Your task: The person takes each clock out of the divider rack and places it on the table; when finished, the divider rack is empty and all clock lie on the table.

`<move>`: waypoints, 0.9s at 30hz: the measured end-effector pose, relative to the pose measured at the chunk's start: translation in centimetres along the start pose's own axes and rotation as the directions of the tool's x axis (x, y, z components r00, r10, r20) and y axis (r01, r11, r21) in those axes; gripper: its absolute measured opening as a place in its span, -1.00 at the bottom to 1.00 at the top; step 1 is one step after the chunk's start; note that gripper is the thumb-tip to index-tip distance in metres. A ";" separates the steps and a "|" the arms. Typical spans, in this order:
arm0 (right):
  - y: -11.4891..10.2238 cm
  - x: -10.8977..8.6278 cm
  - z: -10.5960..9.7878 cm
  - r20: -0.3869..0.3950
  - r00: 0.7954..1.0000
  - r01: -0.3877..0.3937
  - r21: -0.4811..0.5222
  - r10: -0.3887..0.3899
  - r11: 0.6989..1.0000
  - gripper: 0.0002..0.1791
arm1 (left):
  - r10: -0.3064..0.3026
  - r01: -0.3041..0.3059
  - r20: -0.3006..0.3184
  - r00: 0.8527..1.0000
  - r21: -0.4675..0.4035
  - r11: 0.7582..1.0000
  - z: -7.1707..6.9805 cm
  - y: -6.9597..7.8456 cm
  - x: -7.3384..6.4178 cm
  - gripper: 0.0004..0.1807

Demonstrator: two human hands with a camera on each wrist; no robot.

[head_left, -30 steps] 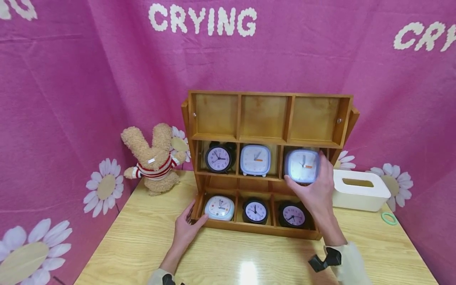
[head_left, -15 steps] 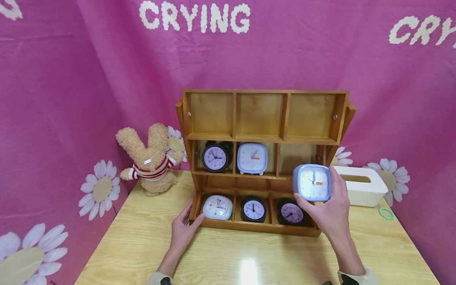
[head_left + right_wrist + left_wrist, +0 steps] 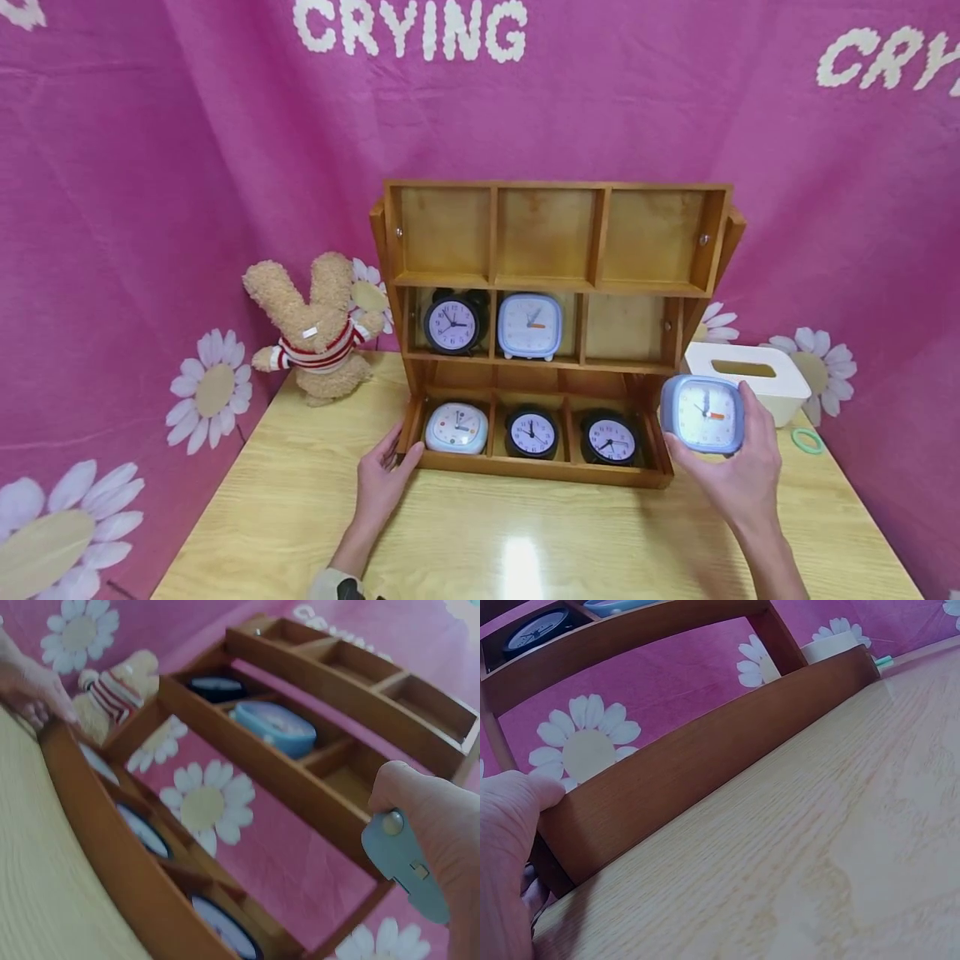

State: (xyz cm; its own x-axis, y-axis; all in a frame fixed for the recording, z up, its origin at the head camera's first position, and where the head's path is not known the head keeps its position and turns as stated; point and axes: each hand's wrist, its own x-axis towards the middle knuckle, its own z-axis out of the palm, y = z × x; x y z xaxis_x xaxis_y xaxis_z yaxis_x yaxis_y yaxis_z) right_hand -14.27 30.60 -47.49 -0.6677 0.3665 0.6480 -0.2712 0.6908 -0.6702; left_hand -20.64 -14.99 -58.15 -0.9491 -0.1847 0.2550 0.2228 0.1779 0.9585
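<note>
In the head view my right hand (image 3: 738, 467) holds a blue square alarm clock (image 3: 705, 414) between thumb and fingers, its face toward me. The right wrist view shows the side of this clock (image 3: 401, 862) under the thumb. It hangs off the right end of a tiered wooden shelf (image 3: 540, 472). My left hand (image 3: 381, 479) grips the shelf's lower left corner, the thumb (image 3: 547, 791) over the front board. Another blue clock (image 3: 530, 326) and a black twin-bell clock (image 3: 452, 323) stand in the middle tier. The bottom tier holds a pale blue clock (image 3: 456, 427) and two black round clocks (image 3: 532, 433).
A white tissue box (image 3: 780, 387) stands behind the held clock, with a green ring (image 3: 807, 441) near it. On the left sits a plush rabbit (image 3: 326, 354) in a striped sweater. A pink daisy-print cloth (image 3: 585, 100) hangs behind the wooden table (image 3: 450, 533).
The right hand has drawn the blue alarm clock out of the middle tier's right compartment and moved it right and down. The left hand stays at the shelf's corner.
</note>
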 end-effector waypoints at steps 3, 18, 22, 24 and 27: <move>1.4 -0.2 -0.7 -0.018 0.999 -0.028 -0.016 0.028 0.999 0.35 | 0.001 -0.001 0.010 1.000 0.004 1.000 0.0 0.1 0.2 -0.38; 9.5 -0.3 -3.2 0.144 0.951 -0.255 -0.139 0.275 0.957 0.26 | -0.059 0.059 0.011 0.998 -0.006 0.998 -0.3 0.2 0.1 -0.36; 11.9 0.0 -3.5 0.171 0.924 -0.313 -0.180 0.343 0.932 0.23 | -0.062 0.062 0.018 0.998 -0.009 0.998 -0.3 0.4 0.2 -0.35; 13.0 0.0 -3.7 0.168 0.914 -0.339 -0.188 0.370 0.922 0.22 | -0.062 0.062 0.020 0.998 0.002 0.998 -0.2 0.4 0.1 -0.35; 14.3 -0.1 -3.8 0.165 0.906 -0.359 -0.189 0.389 0.914 0.20 | -0.063 0.063 0.013 0.998 0.010 0.998 -0.3 0.4 0.0 -0.35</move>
State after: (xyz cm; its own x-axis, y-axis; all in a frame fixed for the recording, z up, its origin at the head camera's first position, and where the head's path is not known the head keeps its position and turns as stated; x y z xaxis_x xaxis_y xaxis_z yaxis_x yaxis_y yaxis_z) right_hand -15.44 42.79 -55.79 -0.8252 0.4981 0.2663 0.1222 0.6177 -0.7769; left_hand -20.50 -15.20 -57.74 -0.9642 -0.1828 0.1922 0.1604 0.1755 0.9713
